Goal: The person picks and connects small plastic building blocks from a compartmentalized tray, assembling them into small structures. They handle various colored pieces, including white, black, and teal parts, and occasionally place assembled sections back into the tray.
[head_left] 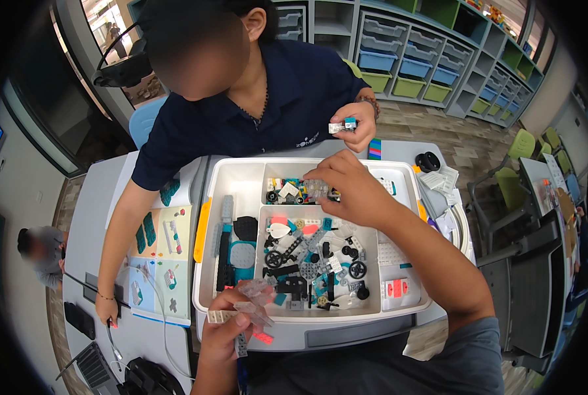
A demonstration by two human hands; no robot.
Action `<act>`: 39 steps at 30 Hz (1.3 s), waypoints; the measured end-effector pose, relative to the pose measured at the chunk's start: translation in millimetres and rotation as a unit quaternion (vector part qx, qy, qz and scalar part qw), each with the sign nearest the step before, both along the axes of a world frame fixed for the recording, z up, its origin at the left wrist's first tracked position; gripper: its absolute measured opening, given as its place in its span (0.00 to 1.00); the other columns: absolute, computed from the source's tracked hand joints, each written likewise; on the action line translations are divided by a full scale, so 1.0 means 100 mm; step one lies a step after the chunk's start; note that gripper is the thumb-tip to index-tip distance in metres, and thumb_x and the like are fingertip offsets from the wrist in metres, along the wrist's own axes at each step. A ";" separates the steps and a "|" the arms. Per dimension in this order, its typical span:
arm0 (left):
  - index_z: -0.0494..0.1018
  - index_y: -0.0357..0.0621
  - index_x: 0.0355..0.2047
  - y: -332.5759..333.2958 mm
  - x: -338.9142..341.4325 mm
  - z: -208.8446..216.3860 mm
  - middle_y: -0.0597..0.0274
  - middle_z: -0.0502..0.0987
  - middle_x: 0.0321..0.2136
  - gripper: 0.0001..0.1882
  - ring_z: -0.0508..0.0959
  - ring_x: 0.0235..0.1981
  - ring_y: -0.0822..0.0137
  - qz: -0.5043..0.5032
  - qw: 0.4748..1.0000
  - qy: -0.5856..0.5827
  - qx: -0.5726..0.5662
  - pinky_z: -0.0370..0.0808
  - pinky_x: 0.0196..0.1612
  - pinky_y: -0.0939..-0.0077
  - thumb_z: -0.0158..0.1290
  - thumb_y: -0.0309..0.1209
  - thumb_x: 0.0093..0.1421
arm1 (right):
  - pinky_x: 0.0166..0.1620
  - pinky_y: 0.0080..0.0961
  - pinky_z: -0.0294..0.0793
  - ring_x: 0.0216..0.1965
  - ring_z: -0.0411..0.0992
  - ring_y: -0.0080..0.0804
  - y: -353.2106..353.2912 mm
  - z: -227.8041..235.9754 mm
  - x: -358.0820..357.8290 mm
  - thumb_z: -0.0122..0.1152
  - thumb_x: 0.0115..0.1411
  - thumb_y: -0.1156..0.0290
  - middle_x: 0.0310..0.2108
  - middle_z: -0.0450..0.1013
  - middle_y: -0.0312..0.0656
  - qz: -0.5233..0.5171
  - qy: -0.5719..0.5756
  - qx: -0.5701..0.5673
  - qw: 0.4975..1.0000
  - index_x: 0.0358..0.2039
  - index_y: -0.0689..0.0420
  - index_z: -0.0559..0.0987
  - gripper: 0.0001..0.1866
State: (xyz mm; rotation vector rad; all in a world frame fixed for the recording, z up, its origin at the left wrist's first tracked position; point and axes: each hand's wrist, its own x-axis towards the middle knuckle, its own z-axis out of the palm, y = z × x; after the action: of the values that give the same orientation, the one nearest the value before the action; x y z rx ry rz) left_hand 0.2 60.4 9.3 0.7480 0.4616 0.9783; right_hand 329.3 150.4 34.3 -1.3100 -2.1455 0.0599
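My left hand (pixel 223 332), near the tray's front edge, is closed round a toy brick assembly (pixel 254 311) of clear, white, grey and coral pieces. My right hand (pixel 356 187) reaches over the small back compartment and pinches a clear transparent piece (pixel 318 189) between thumb and fingers. Beneath it lie small mixed bricks (pixel 287 192). The white sorting tray (pixel 231 172) has yellow handles. Its middle compartment holds loose wheels (pixel 358 270), beams and connectors; the left one holds a black plate (pixel 246 228) and grey and teal pieces.
Across the table a person (pixel 294 99) in a dark polo shirt holds a small white and teal brick piece (pixel 344 125). That person's other hand (pixel 106 309) is at a cable. An open instruction booklet (pixel 179 263) lies left of the tray. White bricks (pixel 442 181) and black wheels (pixel 427 161) sit at the right.
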 end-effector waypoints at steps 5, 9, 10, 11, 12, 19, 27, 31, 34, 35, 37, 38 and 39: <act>0.72 0.39 0.38 -0.01 0.01 0.02 0.31 0.72 0.51 0.11 0.78 0.29 0.64 -0.005 1.000 -0.001 0.000 0.77 0.34 0.73 0.59 0.30 0.60 | 0.52 0.35 0.71 0.49 0.68 0.41 0.00 -0.06 -0.03 0.69 0.49 0.76 0.42 0.71 0.41 -0.019 0.058 -0.010 0.998 0.49 0.53 0.79 0.24; 0.71 0.39 0.39 0.00 -0.01 -0.03 0.31 0.72 0.52 0.11 0.78 0.30 0.63 -0.001 1.000 0.005 0.006 0.78 0.33 0.73 0.59 0.30 0.60 | 0.51 0.34 0.72 0.47 0.70 0.42 -0.04 -0.01 -0.08 0.68 0.51 0.76 0.44 0.71 0.42 -0.008 0.116 -0.059 0.991 0.50 0.53 0.78 0.24; 0.71 0.38 0.39 0.00 0.00 -0.04 0.31 0.72 0.52 0.11 0.78 0.30 0.63 -0.001 1.000 0.002 0.010 0.78 0.33 0.73 0.58 0.30 0.60 | 0.50 0.33 0.73 0.46 0.71 0.41 -0.02 -0.01 -0.06 0.68 0.51 0.75 0.43 0.71 0.42 -0.021 0.103 -0.058 0.993 0.51 0.53 0.78 0.24; 0.71 0.38 0.39 0.00 0.01 -0.04 0.31 0.72 0.52 0.11 0.78 0.30 0.63 -0.001 1.000 -0.001 0.014 0.77 0.32 0.73 0.58 0.29 0.60 | 0.49 0.33 0.73 0.45 0.72 0.41 0.01 -0.01 -0.04 0.68 0.51 0.75 0.43 0.71 0.42 -0.035 0.090 -0.057 0.994 0.51 0.54 0.78 0.24; 0.71 0.39 0.39 0.00 0.00 -0.04 0.31 0.72 0.52 0.11 0.78 0.30 0.63 -0.003 1.000 0.004 0.014 0.77 0.32 0.73 0.58 0.29 0.60 | 0.48 0.32 0.74 0.44 0.72 0.40 0.02 -0.01 -0.03 0.68 0.52 0.75 0.43 0.71 0.43 -0.051 0.080 -0.056 0.994 0.52 0.54 0.77 0.25; 0.71 0.40 0.40 -0.04 0.02 0.08 0.30 0.71 0.54 0.12 0.77 0.29 0.66 -0.005 1.000 0.018 -0.007 0.77 0.31 0.75 0.59 0.32 0.61 | 0.47 0.26 0.74 0.45 0.74 0.31 -0.39 0.48 -0.27 0.65 0.54 0.79 0.46 0.71 0.42 0.025 0.176 -0.116 0.977 0.53 0.56 0.74 0.24; 0.72 0.42 0.39 -0.16 0.17 0.00 0.36 0.73 0.52 0.12 0.72 0.27 0.68 -0.101 0.984 -0.127 -0.072 0.67 0.33 0.74 0.59 0.35 0.62 | 0.57 0.40 0.72 0.54 0.72 0.41 -1.29 0.34 -0.79 0.62 0.50 0.90 0.51 0.65 0.46 0.189 0.605 -0.272 0.724 0.53 0.59 0.69 0.29; 0.75 0.42 0.41 -0.30 0.24 -0.07 0.50 0.76 0.37 0.13 0.72 0.28 0.65 -0.137 0.970 -0.180 -0.085 0.65 0.32 0.72 0.60 0.36 0.61 | 0.62 0.41 0.66 0.58 0.68 0.41 -1.43 0.22 -0.79 0.67 0.52 0.86 0.52 0.68 0.47 0.233 0.506 -0.187 0.809 0.55 0.58 0.69 0.30; 0.75 0.42 0.41 -0.33 0.26 -0.14 0.50 0.77 0.35 0.14 0.73 0.29 0.62 -0.170 0.964 -0.192 -0.068 0.67 0.33 0.70 0.60 0.37 0.61 | 0.62 0.41 0.64 0.59 0.68 0.42 -1.54 0.04 -0.85 0.69 0.53 0.83 0.52 0.70 0.47 0.247 0.545 -0.157 0.786 0.55 0.57 0.71 0.29; 0.76 0.41 0.41 -0.34 0.27 -0.14 0.50 0.78 0.35 0.14 0.73 0.29 0.62 -0.183 0.962 -0.192 -0.059 0.67 0.34 0.69 0.61 0.37 0.61 | 0.62 0.41 0.64 0.59 0.68 0.42 -1.56 0.01 -0.85 0.69 0.52 0.83 0.52 0.71 0.47 0.240 0.545 -0.156 0.788 0.55 0.57 0.71 0.29; 0.77 0.41 0.40 -0.37 0.26 -0.14 0.49 0.78 0.38 0.14 0.75 0.35 0.59 -0.181 0.973 -0.135 -0.037 0.70 0.40 0.66 0.62 0.38 0.59 | 0.62 0.41 0.64 0.58 0.68 0.41 -1.63 0.00 -0.83 0.70 0.52 0.83 0.50 0.72 0.47 0.219 0.538 -0.152 0.799 0.54 0.57 0.72 0.29; 0.77 0.41 0.39 -0.38 0.24 -0.14 0.48 0.78 0.39 0.15 0.76 0.38 0.58 -0.180 0.977 -0.107 -0.026 0.71 0.42 0.64 0.63 0.38 0.58 | 0.61 0.40 0.65 0.58 0.69 0.41 -1.68 0.01 -0.80 0.70 0.51 0.83 0.50 0.72 0.47 0.206 0.531 -0.148 0.809 0.54 0.58 0.72 0.29; 0.78 0.41 0.39 -0.39 0.23 -0.15 0.48 0.77 0.43 0.14 0.76 0.42 0.56 -0.173 0.981 -0.087 0.000 0.71 0.45 0.64 0.64 0.36 0.57 | 0.61 0.40 0.65 0.57 0.69 0.41 -1.72 0.01 -0.78 0.70 0.51 0.83 0.50 0.72 0.48 0.190 0.523 -0.143 0.818 0.54 0.58 0.73 0.29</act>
State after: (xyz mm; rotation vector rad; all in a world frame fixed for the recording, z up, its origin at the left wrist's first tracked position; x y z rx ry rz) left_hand 22.9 21.1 -5.8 0.7075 0.1701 0.7087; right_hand 251.3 -21.7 35.5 -0.6573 -1.3763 1.0487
